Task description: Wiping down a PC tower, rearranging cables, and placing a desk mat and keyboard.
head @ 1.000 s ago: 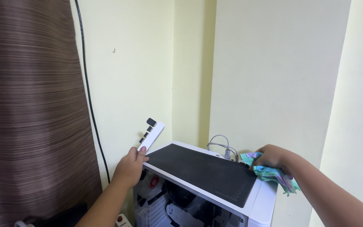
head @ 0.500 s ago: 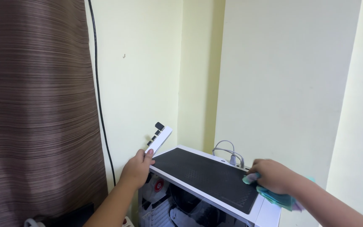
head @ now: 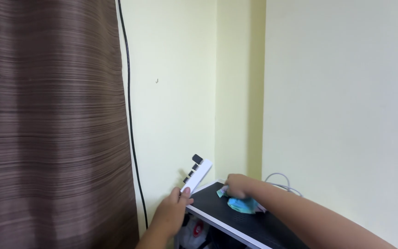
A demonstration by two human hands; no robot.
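Left hand (head: 173, 213), bottom centre of frame, grips a white power strip (head: 196, 176), tilted up off the black-topped case (head: 217, 216), probably to free the surface. Right hand (head: 238, 186) presses a teal cloth (head: 242, 205) flat on that top, lower centre.

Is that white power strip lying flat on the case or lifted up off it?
Lifted up. The left hand holds the white power strip by its lower end, tilted against the wall above the black-topped case.

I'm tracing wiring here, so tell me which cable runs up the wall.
The thin black cable, running straight up the pale yellow wall beside the brown striped curtain. The grey cable only loops low behind the white computer case.
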